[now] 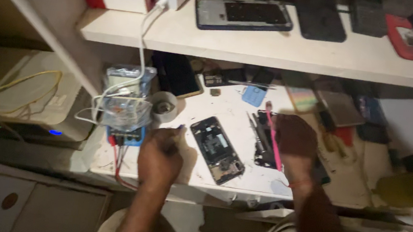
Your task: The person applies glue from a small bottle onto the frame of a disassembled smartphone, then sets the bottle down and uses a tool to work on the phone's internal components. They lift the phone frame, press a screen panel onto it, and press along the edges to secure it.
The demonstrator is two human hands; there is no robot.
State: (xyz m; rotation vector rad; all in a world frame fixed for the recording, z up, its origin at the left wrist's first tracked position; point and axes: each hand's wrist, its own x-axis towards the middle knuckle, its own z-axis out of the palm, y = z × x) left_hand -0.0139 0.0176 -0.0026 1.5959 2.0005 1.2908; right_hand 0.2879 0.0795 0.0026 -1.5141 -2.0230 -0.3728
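Head view: your left hand (160, 152) rests on the white surface (207, 106), fingers curled together around a small blue-tipped tool (181, 127). The open phone (216, 150), its back off, lies just beside that hand, between both hands. Your right hand (295, 138) sits on the other side, fingers closed on a pink tool (272, 136). A roll of tape (164, 106) stands near.

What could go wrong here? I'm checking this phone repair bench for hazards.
The opened phone lies bare between the left hand and right hand, near the table edge; a nudge might knock it off. Loose white cables by the left hand could snag. The dim light makes small parts easy to lose.
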